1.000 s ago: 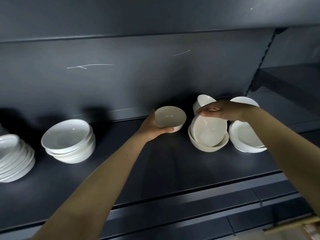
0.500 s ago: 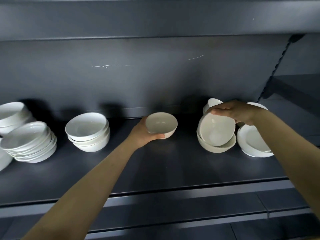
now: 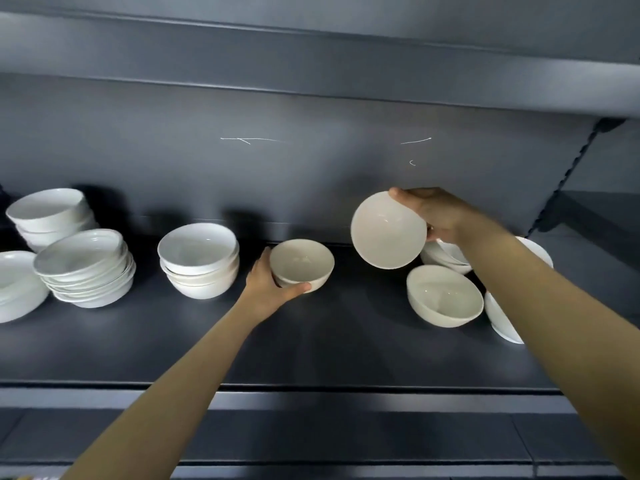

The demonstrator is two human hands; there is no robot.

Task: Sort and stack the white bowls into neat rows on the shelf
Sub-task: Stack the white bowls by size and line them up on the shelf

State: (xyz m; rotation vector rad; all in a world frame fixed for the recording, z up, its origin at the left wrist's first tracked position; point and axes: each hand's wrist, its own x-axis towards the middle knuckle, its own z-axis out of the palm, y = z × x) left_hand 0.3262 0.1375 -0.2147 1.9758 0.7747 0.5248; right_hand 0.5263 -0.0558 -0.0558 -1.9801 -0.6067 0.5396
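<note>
My left hand (image 3: pixel 268 289) grips a small white bowl (image 3: pixel 302 263) that stands upright on the dark shelf (image 3: pixel 311 344), just right of a stack of three white bowls (image 3: pixel 198 263). My right hand (image 3: pixel 438 216) holds a second white bowl (image 3: pixel 388 230) by its rim, lifted above the shelf and tilted so its inside faces me. Below it a single white bowl (image 3: pixel 445 296) leans on the shelf. Behind my right forearm lie more white bowls (image 3: pixel 446 258), partly hidden.
At the left stand a stack of shallow bowls (image 3: pixel 85 271), a taller bowl stack (image 3: pixel 48 216) behind it and white plates (image 3: pixel 15 285) at the edge. White plates (image 3: pixel 502 317) lean at the far right. An upper shelf (image 3: pixel 311 57) hangs overhead; a notched upright (image 3: pixel 568 178) bounds the right.
My right hand has lifted a bowl out of the one it sat in, up and to the left. My left hand with its bowl has come closer to the three-bowl stack.
</note>
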